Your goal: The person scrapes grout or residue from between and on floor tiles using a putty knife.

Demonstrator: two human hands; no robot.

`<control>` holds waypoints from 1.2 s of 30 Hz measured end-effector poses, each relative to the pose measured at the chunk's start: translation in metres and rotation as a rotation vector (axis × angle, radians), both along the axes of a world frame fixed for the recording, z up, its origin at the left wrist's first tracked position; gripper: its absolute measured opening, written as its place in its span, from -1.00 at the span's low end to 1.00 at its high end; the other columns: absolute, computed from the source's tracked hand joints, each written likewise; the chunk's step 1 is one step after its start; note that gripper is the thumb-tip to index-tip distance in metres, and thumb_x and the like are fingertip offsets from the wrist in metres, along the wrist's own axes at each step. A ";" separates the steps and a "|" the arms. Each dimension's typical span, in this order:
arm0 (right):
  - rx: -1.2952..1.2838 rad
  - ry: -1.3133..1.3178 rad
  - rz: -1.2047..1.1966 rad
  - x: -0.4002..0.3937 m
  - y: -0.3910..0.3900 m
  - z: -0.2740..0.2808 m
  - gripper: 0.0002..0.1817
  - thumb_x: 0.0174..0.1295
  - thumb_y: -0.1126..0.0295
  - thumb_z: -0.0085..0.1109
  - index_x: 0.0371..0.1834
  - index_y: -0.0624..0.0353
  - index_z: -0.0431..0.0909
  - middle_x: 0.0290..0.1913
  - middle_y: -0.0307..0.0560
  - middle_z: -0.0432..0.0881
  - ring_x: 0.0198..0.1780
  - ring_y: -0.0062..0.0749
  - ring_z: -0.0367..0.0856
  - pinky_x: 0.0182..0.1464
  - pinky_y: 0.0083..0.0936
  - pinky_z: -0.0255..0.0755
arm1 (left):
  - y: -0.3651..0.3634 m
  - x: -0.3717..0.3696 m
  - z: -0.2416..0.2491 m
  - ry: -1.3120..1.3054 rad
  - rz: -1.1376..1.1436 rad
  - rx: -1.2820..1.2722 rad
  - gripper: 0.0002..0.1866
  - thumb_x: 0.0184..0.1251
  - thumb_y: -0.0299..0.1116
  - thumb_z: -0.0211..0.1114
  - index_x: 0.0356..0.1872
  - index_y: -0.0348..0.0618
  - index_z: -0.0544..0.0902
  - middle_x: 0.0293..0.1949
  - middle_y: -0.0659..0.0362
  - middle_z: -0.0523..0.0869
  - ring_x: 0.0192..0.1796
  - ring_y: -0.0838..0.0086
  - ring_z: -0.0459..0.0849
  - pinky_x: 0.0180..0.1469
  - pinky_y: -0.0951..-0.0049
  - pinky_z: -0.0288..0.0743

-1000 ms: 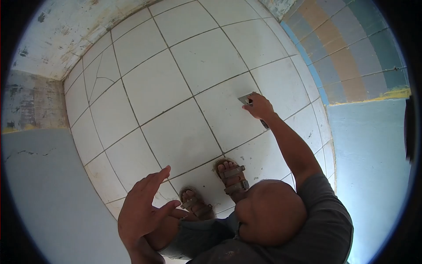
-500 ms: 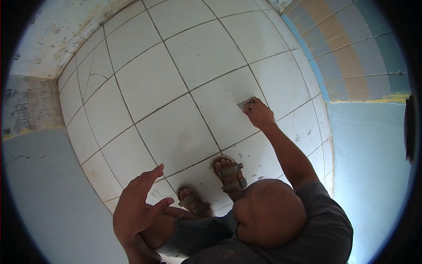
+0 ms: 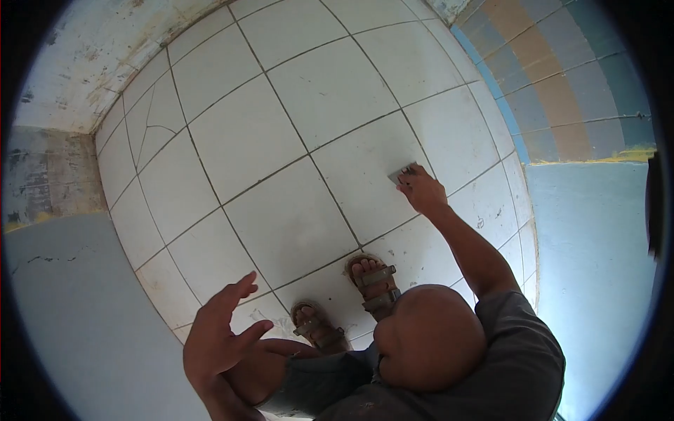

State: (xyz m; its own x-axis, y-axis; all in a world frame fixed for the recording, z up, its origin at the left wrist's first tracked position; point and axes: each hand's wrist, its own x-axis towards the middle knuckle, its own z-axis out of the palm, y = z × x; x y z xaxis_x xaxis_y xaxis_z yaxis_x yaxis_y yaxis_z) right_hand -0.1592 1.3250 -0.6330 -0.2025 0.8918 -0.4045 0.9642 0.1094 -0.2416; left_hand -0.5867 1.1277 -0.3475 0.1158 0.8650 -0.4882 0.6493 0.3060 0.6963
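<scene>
My right hand [image 3: 426,191] is closed on a small flat grey metal scraper [image 3: 401,173], its blade against a white floor tile [image 3: 365,175]. The fingers cover the rest of the tool, so I cannot see whether it has a handle. My left hand [image 3: 217,337] hangs in the air over my left knee, thumb and fingers apart, holding nothing. Two sandalled feet, the left foot [image 3: 319,326] and the right foot [image 3: 375,284], rest on the tiles between my hands.
Dark grout lines cross the white tiled floor, and one tile [image 3: 151,130] at the far left is cracked. Small dark specks and stains mark the floor near my right forearm. A striped, painted wall [image 3: 554,91] rises on the right; a stained wall [image 3: 91,56] borders the upper left.
My right hand and the scraper have moved slightly right and down in view, toward my body. The floor has also shifted a little in view. My left hand remains open.
</scene>
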 end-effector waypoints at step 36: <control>0.008 0.061 0.011 -0.041 -0.039 -0.004 -0.58 0.55 0.02 0.30 0.40 -0.26 0.70 0.64 -0.05 0.44 0.28 0.11 0.80 0.30 0.11 0.71 | -0.020 0.004 0.014 -0.078 0.053 0.041 -0.06 0.16 -0.45 0.71 0.64 -0.14 0.51 0.26 -0.05 0.82 0.35 0.13 0.78 0.44 0.14 0.57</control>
State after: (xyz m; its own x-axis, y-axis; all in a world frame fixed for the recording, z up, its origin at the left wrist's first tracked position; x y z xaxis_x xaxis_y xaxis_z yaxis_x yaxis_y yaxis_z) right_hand -0.2000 1.2863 -0.6375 -0.2366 0.8926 -0.3839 0.9464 0.1222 -0.2991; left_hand -0.5828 1.1074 -0.3331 0.1056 0.8902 -0.4431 0.5763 0.3084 0.7568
